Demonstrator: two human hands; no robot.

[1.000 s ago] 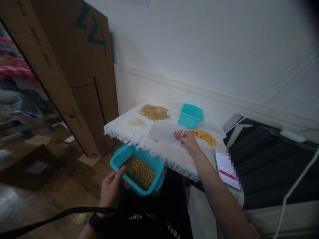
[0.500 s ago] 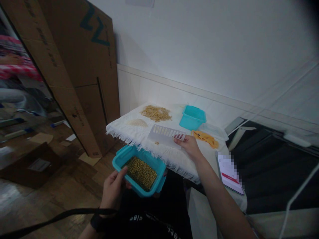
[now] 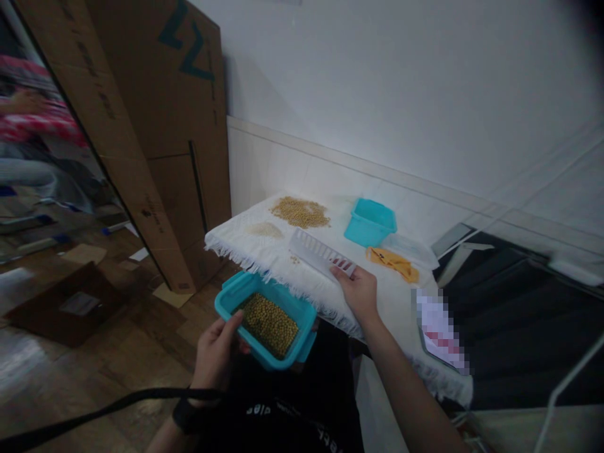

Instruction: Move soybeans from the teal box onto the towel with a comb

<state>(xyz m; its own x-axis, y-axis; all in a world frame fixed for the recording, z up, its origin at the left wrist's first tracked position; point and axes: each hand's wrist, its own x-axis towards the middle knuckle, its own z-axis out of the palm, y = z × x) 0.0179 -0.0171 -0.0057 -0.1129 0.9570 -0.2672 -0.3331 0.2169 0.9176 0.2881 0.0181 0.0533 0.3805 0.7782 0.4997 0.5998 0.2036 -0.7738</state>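
Observation:
My left hand [image 3: 218, 352] grips the near left rim of a turquoise plastic tub [image 3: 229, 304], thumb over the edge. The tub is tilted just below the table's front edge and has yellow soybeans [image 3: 274, 321] in it. In my right hand [image 3: 358, 290] is a white slotted plastic sheet [image 3: 314, 253], held at its right end, slanting low over the cloth. Several loose beans [image 3: 294, 259] lie by its lower edge. Farther back are a spread pile of soybeans [image 3: 302, 212] and a smaller heap of pale fine grains [image 3: 264, 229].
A fringed white cloth [image 3: 236, 237] covers the table. Toward the right stand a second turquoise tub [image 3: 370, 223], a clear lid [image 3: 413, 248], an orange cloth [image 3: 394, 263] and a phone [image 3: 443, 340]. A tall cardboard box [image 3: 165, 126] is at left; another person's hand [image 3: 28, 100] shows beyond it.
The slotted sheet has turned from lying nearly flat to a steeper tilt, its near edge lifted, and my right hand has shifted slightly down. My left hand keeps holding the tub.

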